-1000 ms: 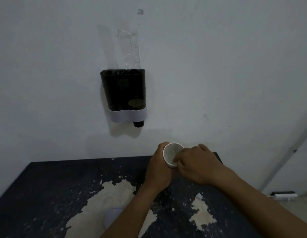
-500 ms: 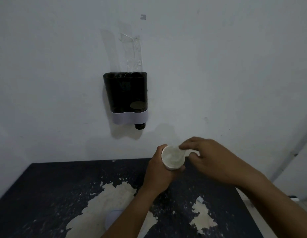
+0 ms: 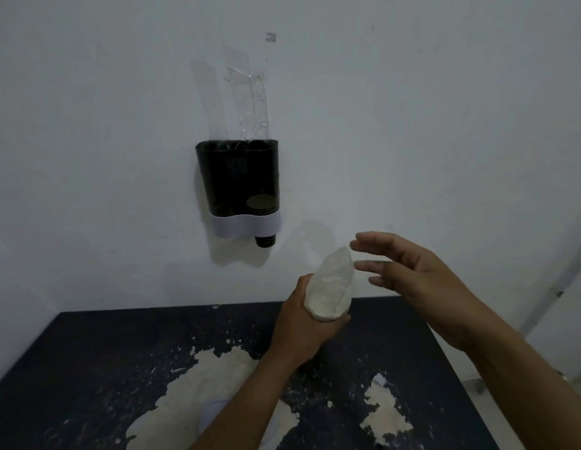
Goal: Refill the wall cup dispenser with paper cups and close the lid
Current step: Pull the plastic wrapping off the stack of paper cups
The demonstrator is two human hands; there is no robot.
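The left hand (image 3: 302, 323) grips a white paper cup stack (image 3: 331, 287) above the dark, paint-flaked desk's (image 3: 87, 368) far edge; the right hand (image 3: 409, 274) hovers spread beside it. The dark wall-mounted dispenser (image 3: 239, 186), with its clear lid (image 3: 250, 102) raised, looks nearly empty: loading and closing remain.

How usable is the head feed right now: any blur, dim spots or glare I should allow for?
Head view: dim overall, with corners darkened. The right hand shows motion blur at the fingertips; the left hand gripping the cup stack is sharper. The dark dispenser hides most of its contents; its raised clear lid catches faint glare. Soft shadows fall left on the wall.
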